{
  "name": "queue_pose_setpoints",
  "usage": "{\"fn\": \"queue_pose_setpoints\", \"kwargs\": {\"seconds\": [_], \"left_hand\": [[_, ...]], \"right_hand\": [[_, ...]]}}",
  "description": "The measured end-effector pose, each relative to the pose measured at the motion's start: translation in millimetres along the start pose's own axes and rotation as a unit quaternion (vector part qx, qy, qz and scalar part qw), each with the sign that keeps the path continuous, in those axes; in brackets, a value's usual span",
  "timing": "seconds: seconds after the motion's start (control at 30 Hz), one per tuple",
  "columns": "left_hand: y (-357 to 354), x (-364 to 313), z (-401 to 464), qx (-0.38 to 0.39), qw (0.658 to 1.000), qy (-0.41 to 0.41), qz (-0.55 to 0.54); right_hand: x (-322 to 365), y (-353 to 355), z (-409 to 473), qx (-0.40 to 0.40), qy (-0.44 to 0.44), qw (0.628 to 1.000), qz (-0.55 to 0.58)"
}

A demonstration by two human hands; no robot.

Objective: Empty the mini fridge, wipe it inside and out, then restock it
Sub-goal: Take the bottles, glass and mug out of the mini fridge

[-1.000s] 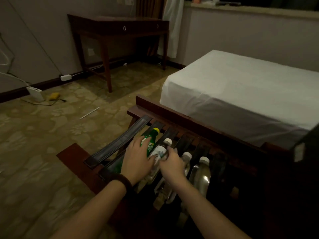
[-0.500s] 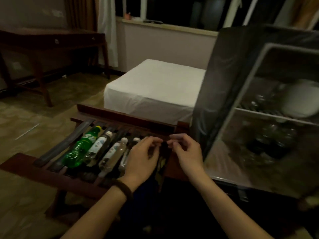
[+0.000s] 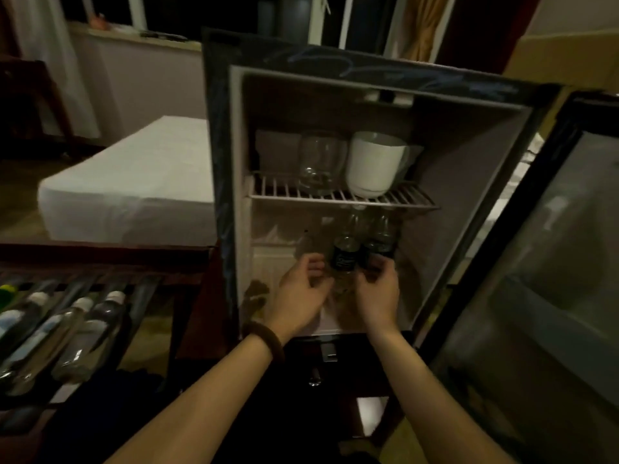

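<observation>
— Mini fridge stands open on the floor, door swung out to the right — so why both hands low inside?

— Two dark-labelled bottles stand on its floor under the wire shelf. The left hand and right hand flank them, fingers loosely curled, gripping nothing yet, I judge.

— And the glass and white cup above?

— Not yet taken out. The bottles already removed lie on the slatted rack to the left, likely so they cannot roll.

A dim hotel bedroom.
White-sheeted bed, curtained window, slatted luggage rack and open mini fridge show it.
</observation>
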State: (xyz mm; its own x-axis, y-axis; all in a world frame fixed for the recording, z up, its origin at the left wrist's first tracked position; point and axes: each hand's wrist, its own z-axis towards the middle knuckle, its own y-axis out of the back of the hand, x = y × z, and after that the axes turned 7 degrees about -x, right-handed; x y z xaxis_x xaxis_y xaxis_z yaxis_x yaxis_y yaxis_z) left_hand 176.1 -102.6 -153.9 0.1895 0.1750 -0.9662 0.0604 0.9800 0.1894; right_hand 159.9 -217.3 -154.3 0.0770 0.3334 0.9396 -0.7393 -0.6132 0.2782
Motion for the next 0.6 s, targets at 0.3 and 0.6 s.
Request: {"fn": "queue_pose_setpoints", "kwargs": {"seconds": [0.3,0.6], "left_hand": [[-65.3,35.1,91.9,0.0,0.998,0.066,0.007],[-94.0,63.4,129.0,-0.002,0.999,0.046,-0.012]], "right_hand": [[-38.0,-63.3,111.2,-0.173,-0.114,0.976,0.061],[-67.3,-69.8,151.4,-0.117,0.006,0.993,0.023]]}}
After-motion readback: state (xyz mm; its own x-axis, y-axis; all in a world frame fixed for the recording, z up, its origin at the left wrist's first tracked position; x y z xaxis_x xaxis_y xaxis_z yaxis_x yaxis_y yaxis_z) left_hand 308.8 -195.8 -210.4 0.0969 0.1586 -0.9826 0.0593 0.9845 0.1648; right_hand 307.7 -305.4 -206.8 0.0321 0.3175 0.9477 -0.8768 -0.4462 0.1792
